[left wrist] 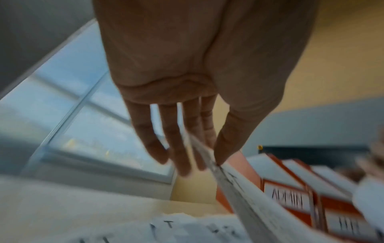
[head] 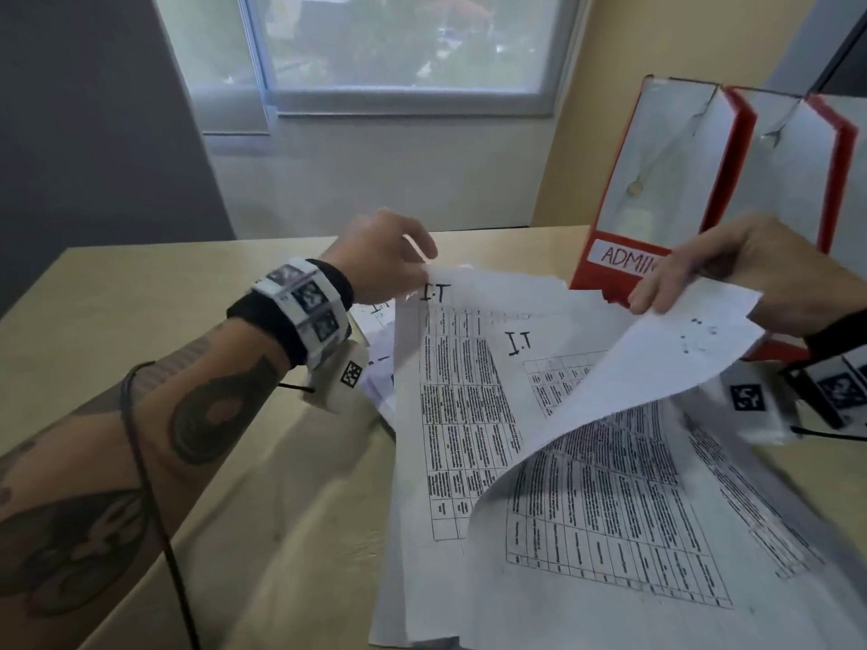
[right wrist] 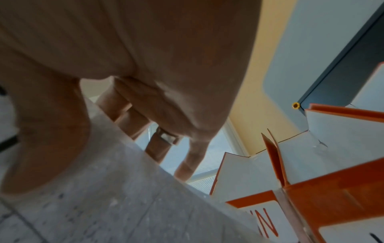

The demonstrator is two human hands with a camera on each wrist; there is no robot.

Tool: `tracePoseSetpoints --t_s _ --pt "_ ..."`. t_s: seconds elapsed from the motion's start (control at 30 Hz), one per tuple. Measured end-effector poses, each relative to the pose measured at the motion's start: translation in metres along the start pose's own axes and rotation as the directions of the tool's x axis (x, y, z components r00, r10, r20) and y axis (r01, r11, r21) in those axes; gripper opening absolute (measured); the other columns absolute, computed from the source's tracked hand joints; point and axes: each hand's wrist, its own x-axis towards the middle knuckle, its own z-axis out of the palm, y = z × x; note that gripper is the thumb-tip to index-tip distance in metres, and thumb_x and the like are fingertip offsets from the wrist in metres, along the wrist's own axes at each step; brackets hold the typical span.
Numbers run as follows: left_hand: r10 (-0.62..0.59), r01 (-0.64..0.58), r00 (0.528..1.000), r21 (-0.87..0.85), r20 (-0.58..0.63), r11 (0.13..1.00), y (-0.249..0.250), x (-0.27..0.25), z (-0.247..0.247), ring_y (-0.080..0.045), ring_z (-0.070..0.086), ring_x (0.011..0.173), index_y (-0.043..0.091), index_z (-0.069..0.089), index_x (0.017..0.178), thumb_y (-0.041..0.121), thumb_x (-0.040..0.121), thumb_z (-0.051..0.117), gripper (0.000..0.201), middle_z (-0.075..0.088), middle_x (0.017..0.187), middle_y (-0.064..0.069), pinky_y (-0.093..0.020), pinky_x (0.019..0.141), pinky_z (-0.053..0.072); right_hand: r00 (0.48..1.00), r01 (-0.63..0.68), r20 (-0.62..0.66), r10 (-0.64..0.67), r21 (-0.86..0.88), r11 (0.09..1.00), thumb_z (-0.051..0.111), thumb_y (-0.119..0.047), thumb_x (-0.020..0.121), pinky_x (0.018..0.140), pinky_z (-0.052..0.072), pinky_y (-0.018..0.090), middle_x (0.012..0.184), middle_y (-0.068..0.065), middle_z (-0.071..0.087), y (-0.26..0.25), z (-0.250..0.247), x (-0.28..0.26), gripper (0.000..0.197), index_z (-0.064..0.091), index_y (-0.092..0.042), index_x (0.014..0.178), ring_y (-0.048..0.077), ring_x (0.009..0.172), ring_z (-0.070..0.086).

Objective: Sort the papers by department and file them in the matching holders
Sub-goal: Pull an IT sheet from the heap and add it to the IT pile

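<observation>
A loose pile of printed table sheets (head: 610,509) lies on the desk, two of them headed "I.T" (head: 518,342). My left hand (head: 399,260) pinches the top corner of an "I.T" sheet (head: 450,368) between thumb and fingers (left wrist: 207,157). My right hand (head: 694,274) grips the upper edge of another sheet (head: 657,368) and holds it curled up, its blank back towards me; the same sheet (right wrist: 124,205) shows in the right wrist view. Red file holders stand at the back right, the nearest labelled "ADMIN" (head: 624,260).
More red holders (head: 821,180) stand right of the ADMIN one (left wrist: 288,197). Further "I.T" sheets (head: 380,316) lie under my left wrist. The wooden desk (head: 164,321) ends at a wall with a window (head: 399,49) behind.
</observation>
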Motion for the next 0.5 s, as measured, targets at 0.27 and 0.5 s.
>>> tracePoseSetpoints --t_s 0.27,0.5 --pt "0.102 -0.243 0.937 0.417 0.333 0.876 0.062 -0.006 0.079 -0.021 0.063 0.1 0.014 0.069 0.111 0.07 0.086 0.064 0.062 0.065 0.108 0.0 -0.04 0.087 0.057 0.996 -0.077 -0.032 0.081 0.114 0.991 0.09 -0.021 0.062 0.068 0.059 0.016 0.089 0.003 0.081 -0.013 -0.002 0.0 0.02 0.084 -0.022 0.08 0.016 0.086 0.079" --pt "-0.109 -0.11 0.887 0.434 0.449 0.894 0.075 0.008 0.097 -0.025 0.068 0.094 0.007 0.069 0.108 0.055 0.071 0.09 0.064 0.071 0.099 -0.004 -0.039 0.085 0.059 0.99 -0.133 0.038 0.134 -0.019 0.991 0.096 -0.03 0.062 0.068 0.064 0.043 0.091 0.01 0.081 -0.012 -0.032 -0.016 0.026 0.085 -0.025 0.085 0.033 0.08 0.077"
